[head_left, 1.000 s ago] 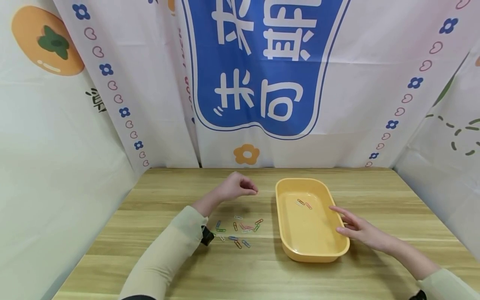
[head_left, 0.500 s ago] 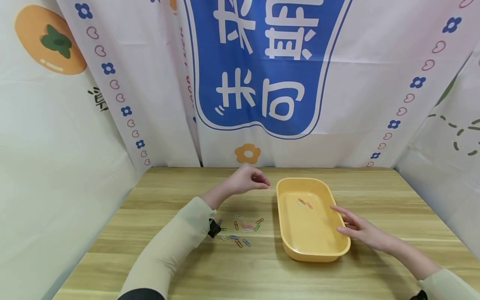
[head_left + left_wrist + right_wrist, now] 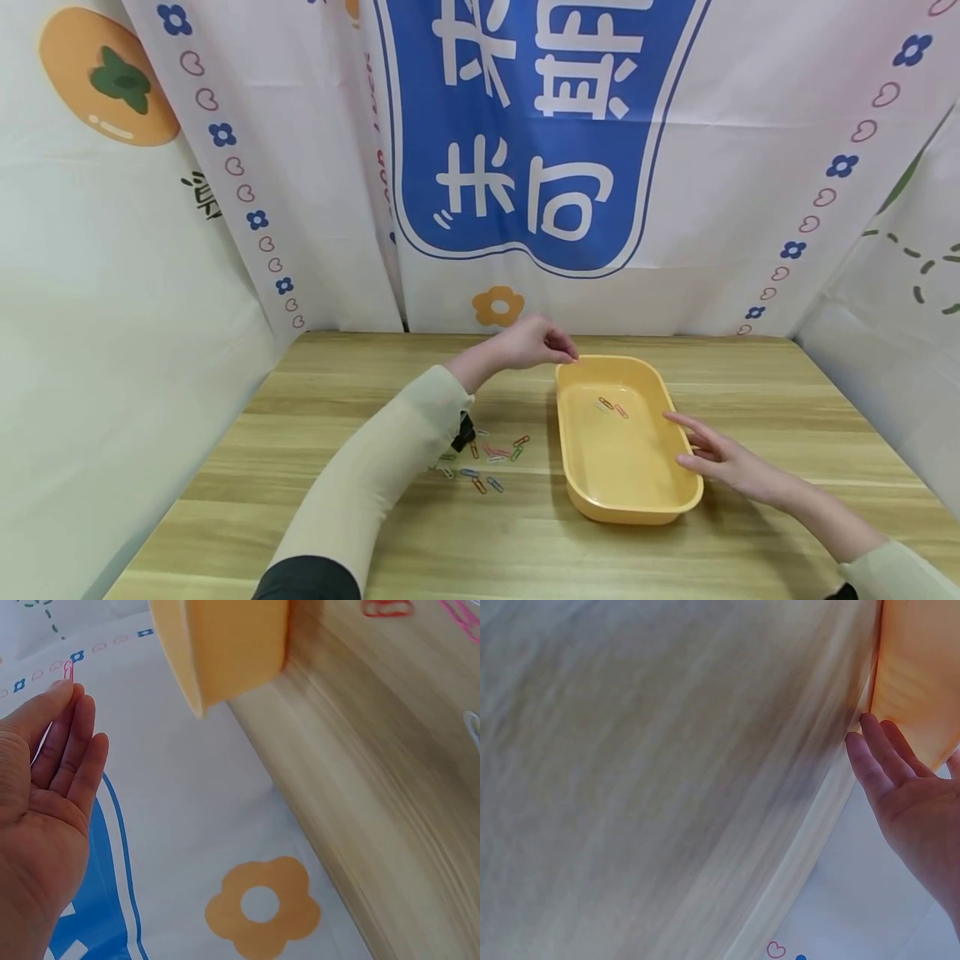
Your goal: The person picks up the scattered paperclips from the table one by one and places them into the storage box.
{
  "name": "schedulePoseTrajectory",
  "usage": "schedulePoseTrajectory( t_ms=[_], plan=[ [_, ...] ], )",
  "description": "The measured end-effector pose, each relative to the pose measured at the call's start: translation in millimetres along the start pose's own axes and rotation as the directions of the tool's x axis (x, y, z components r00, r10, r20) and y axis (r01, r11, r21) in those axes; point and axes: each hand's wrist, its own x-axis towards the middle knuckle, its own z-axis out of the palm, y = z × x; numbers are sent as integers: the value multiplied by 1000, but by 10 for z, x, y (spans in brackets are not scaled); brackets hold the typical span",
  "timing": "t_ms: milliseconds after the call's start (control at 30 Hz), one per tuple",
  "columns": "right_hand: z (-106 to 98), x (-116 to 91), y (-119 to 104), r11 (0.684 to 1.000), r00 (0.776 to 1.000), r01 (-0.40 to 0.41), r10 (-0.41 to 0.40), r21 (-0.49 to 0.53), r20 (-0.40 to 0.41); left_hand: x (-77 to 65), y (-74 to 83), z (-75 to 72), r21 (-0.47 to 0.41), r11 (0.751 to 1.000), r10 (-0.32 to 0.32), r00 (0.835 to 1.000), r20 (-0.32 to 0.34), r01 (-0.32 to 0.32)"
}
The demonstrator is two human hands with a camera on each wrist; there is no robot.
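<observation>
My left hand (image 3: 528, 343) pinches a pink paper clip (image 3: 69, 671) between thumb and fingertips, at the far left corner of a yellow plastic tray (image 3: 564, 442). In the left wrist view, the clip sticks up from the fingertips. My right hand (image 3: 720, 462) rests at the tray's right side, its fingers fairly straight against the outer wall and its thumb at the rim; the right wrist view shows these fingers (image 3: 885, 757) against the wall. Inside the tray lie a brown paper clip (image 3: 606, 403), a pink one (image 3: 621, 411) and a white one (image 3: 601, 407).
Several coloured paper clips, among them a blue one (image 3: 495, 484) and a green one (image 3: 517, 453), lie scattered on the wooden table (image 3: 480, 550) left of the tray. My left forearm partly covers them. A printed cloth (image 3: 675, 292) hangs behind the table.
My left hand has moved right and away from me, from above the table to the tray's far left corner, still pinching the paper clip. My right hand stays at the tray's right side.
</observation>
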Motion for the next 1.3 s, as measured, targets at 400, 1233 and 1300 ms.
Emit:
schedulePoseTrajectory(
  t_ms=[400, 1233, 1300],
  plan=[
    [-10, 5, 18, 999, 1000, 25, -25, 20, 6, 305, 10, 184, -10, 1000, -28, 999, -21, 28],
    [-3, 4, 19, 1000, 1000, -4, 4, 4, -4, 465, -157, 523, 124, 992, 14, 997, 70, -23],
    [-1, 4, 23, 1000, 1000, -13, 13, 11, -5, 462, -168, 517, 132, 991, 14, 997, 70, -23]
  ],
)
